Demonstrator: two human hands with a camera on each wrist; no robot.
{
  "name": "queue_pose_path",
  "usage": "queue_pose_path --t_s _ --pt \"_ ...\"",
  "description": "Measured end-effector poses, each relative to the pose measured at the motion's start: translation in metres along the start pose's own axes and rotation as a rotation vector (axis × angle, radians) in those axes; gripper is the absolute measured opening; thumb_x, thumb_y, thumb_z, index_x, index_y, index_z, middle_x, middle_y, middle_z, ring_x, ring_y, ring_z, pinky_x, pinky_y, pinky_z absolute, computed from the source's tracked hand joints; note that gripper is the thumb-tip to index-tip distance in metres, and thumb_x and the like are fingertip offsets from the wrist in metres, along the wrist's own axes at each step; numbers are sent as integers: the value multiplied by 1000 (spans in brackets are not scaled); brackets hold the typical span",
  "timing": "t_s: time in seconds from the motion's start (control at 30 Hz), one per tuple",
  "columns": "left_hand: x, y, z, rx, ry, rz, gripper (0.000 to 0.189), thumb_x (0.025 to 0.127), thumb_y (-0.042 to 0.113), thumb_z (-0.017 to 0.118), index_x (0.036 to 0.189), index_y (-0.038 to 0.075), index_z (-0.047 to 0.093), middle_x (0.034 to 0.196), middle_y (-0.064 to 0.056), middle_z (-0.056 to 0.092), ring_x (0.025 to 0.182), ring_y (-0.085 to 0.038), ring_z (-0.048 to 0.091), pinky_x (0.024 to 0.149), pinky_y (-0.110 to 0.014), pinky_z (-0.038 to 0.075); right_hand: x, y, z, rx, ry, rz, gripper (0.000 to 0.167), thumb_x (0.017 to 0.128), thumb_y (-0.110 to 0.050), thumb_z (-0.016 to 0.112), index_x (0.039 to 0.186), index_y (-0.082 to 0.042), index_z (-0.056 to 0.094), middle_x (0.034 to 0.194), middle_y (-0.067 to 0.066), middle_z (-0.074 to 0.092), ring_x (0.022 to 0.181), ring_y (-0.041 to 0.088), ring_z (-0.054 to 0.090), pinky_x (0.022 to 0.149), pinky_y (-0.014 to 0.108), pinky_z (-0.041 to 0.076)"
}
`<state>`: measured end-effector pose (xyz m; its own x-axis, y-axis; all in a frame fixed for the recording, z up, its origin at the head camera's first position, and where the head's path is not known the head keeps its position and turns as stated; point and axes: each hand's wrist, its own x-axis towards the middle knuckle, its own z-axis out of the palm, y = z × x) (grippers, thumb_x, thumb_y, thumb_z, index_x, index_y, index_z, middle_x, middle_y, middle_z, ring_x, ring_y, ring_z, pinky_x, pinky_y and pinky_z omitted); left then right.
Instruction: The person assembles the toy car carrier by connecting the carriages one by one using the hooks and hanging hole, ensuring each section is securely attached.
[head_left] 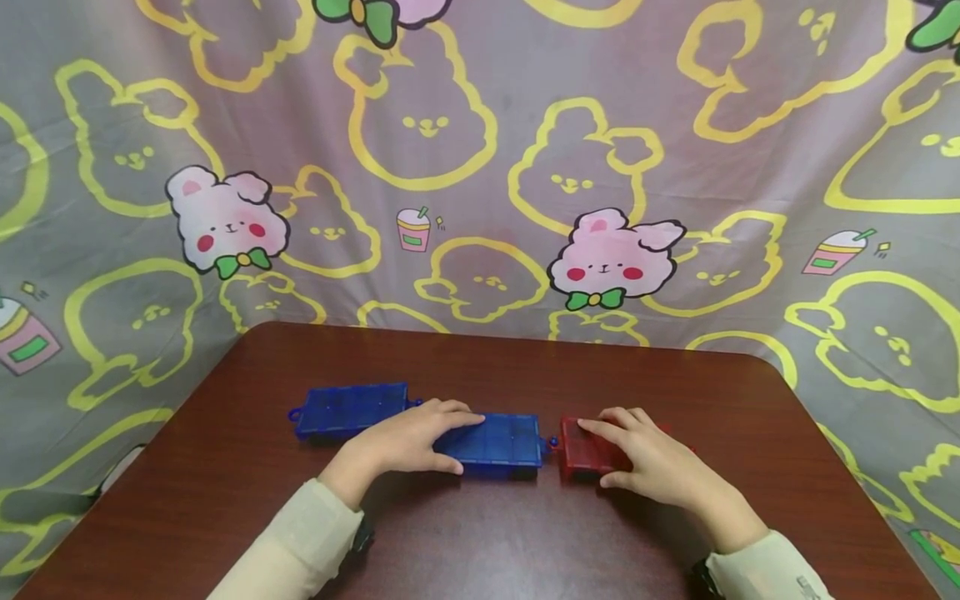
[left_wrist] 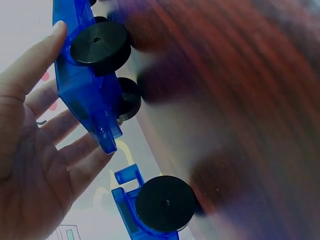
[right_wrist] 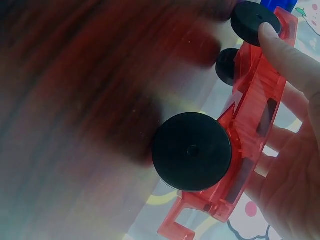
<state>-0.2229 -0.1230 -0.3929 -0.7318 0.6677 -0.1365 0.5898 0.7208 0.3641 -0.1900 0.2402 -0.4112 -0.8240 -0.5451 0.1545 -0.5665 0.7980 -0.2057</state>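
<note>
Two at once, pinched middle blue toy wagon [head_left: 504,440] with left grip [head_left: 408,435] and red toy wagon [head_left: 588,450], on right, with right grip [head_left: 656,454], on table [head_left: 480,546]; seemingly aligned couplers [head_left: 553,443], next likely needed to press them together.

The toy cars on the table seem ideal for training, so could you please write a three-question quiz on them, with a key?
1. True or false: the right hand holds the red car.

2. Multiple choice: in the head view, which car does the left hand hold?
A. the leftmost blue car
B. the middle blue car
C. the red car

3. Fill in: in the right wrist view, the red car's wheels are ____ in colour.

Key: 1. True. 2. B. 3. Black.
</note>
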Motion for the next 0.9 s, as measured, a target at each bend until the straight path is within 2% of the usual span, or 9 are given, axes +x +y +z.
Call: queue_pose_path --t_s 0.33,0.5,0.63,0.9 --pt "-1 -2 -1 1 -4 -2 69 88 42 74 149 25 47 155 -3 43 141 -28 43 110 -51 43 1 -2 0 10 -28 20 76 74 -34 87 142 -21 56 132 11 56 119 30 50 87 46 56" --pt "-6 -1 -5 3 16 2 69 88 43 73 149 24 47 155 -4 43 143 -29 41 111 -52 41 4 -6 -5 58 -66 42 73 76 -33 85 142 -19 56 141 14 52 126 35 47 88 49 56" --pt "-14 -4 -11 -6 54 0 68 89 43 73 149 22 48 155 -5 43 144 -29 39 112 -53 39 13 -13 -9 120 -84 48 72 79 -32 84 143 -18 54 147 17 48 131 40 44 89 53 56" --pt "-28 -18 -25 8 124 -33 66 91 40 71 148 18 48 154 -9 45 142 -32 41 111 -55 40 40 -34 -12 187 -117 16 71 84 -34 79 146 -17 50 151 17 44 137 40 40 102 59 47"
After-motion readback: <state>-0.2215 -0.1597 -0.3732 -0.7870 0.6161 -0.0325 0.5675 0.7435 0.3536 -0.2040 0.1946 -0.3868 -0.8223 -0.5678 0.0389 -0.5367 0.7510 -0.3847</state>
